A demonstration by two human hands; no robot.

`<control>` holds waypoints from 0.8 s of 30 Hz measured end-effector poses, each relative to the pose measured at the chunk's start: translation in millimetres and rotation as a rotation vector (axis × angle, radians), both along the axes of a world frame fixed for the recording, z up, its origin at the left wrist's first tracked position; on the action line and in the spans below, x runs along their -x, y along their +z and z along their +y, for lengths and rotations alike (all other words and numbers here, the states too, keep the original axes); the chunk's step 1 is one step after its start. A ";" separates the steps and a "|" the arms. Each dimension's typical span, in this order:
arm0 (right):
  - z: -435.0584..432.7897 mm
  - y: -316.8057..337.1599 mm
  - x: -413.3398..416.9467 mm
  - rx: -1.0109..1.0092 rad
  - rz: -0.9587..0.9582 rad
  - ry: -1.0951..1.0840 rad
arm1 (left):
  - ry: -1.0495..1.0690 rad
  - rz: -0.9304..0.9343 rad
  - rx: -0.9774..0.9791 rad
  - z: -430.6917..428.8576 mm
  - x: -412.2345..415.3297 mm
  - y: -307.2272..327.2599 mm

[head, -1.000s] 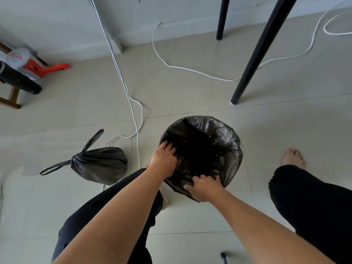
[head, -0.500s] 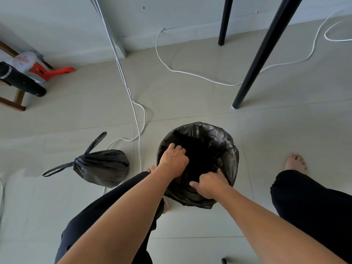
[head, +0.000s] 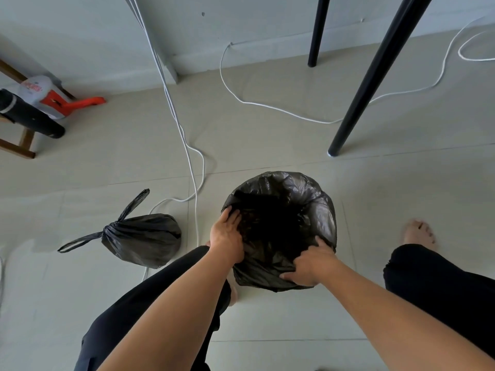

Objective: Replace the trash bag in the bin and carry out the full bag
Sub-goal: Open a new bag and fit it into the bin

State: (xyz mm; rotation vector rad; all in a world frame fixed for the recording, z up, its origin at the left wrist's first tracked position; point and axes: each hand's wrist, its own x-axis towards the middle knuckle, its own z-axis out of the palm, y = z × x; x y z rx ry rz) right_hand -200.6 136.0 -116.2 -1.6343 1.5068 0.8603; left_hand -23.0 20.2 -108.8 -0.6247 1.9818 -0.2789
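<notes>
Floor [head: 267, 140] is pale tile, white cables [head: 267, 106] and black table legs [head: 375, 73] around. Tied full bag [head: 144, 239] sits apart, left of both grips; left grip [head: 226, 236] flat on the liner [head: 318, 210], right grip [head: 310, 266] pinching its near edge.

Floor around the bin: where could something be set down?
Bare tile lies between the bin and the bare foot, and between the bin and the near table leg. Crowded: the gap between tied bag and bin, crossed by white cables.

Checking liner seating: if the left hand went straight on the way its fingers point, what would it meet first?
Probably the inside of the black liner bag: the left hand points into its dark opening; depth there is unclear.
</notes>
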 end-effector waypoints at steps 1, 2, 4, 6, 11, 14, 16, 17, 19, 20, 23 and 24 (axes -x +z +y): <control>-1.7 2.2 5.1 0.020 0.014 0.027 | 0.026 0.012 0.011 2.2 0.2 0.0; -2.7 4.2 9.9 0.041 0.028 0.046 | 0.056 0.032 0.019 4.0 0.3 0.6; -3.1 8.0 19.2 0.108 0.039 0.062 | 0.122 0.082 0.029 7.0 0.6 2.0; -2.4 10.5 28.7 0.207 0.020 0.055 | 0.176 0.115 0.021 10.3 1.8 3.3; -0.7 10.3 42.8 0.362 -0.049 0.015 | 0.156 0.283 -0.040 14.7 16.7 9.7; -14.1 11.6 23.1 0.467 -0.082 -0.118 | 0.018 0.502 -0.058 4.6 31.7 16.6; -22.3 11.9 -0.7 0.459 -0.103 -0.255 | -0.054 0.532 -0.052 -5.7 39.3 18.0; -23.7 10.3 -12.7 0.413 -0.108 -0.314 | -0.077 0.512 -0.052 -10.7 41.8 17.7; -20.0 4.1 -31.0 0.275 -0.111 -0.395 | -0.111 0.425 -0.064 -19.3 42.5 15.2; -15.9 0.2 -34.8 0.205 -0.100 -0.414 | -0.110 0.372 -0.071 -22.7 39.9 13.1; -2.9 -8.4 -26.6 0.067 -0.039 -0.372 | -0.056 0.235 -0.059 -27.9 26.0 6.3; -0.7 -9.8 -21.2 0.044 -0.023 -0.326 | -0.054 0.196 -0.046 -27.5 21.1 3.9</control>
